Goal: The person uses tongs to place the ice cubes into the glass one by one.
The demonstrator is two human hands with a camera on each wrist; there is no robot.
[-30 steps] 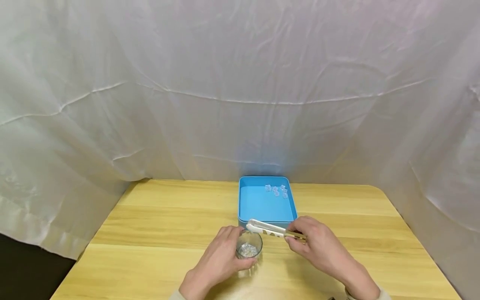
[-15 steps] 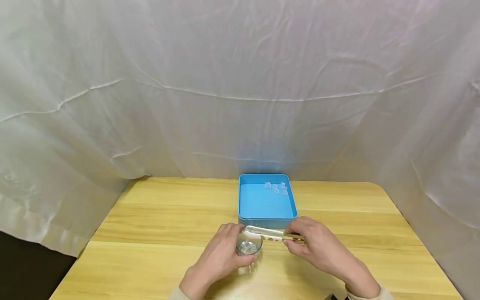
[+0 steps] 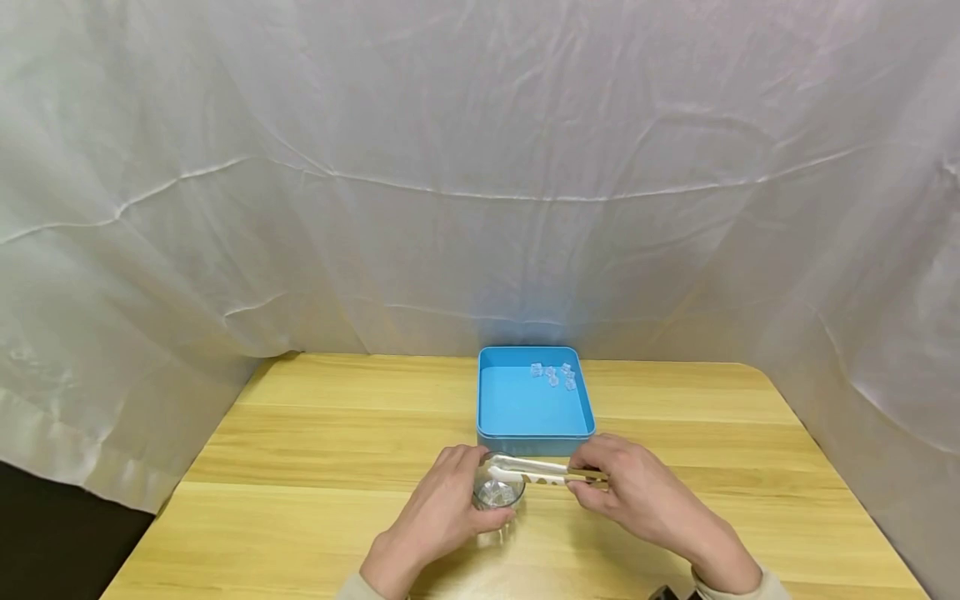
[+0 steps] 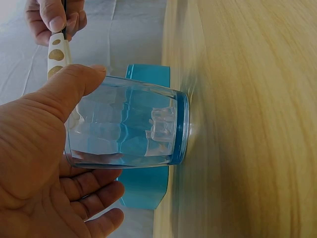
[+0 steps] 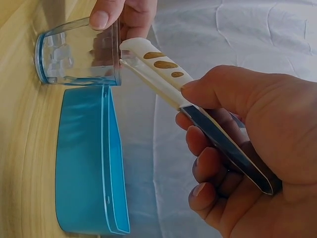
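1. The left hand (image 3: 442, 512) holds a clear glass (image 4: 99, 116), its thumb on the near side of the wall and its other fingers reaching round behind
2. The glass stands upright on the bench (image 3: 300, 433), its mouth up and its thick base down on the wood
3. Several clear cubes (image 5: 60, 57) lie at the bottom of the glass, bunched together; their exact number cannot be told through the wall
4. The right hand (image 3: 633, 492) pinches a pair of tongs (image 5: 171, 84) between thumb and fingers, well back from the tips; the fingers lie bent along the dark handle
5. The tongs have a white front part with brown spots and point leftward from the right hand, nearly level, with the tips at the mouth of the glass; whether the tips grip anything cannot be told
6. Just beyond the glass, an open blue box (image 3: 525, 408) sits on the bench, and more clear cubes (image 3: 552, 377) lie loosely grouped on its floor, near the far right corner
7. A pale, creased cloth (image 3: 450, 108) hangs behind the bench and along both its sides
8. Light sleeve cuffs (image 3: 750, 583) show at both wrists, at the bottom of the head view
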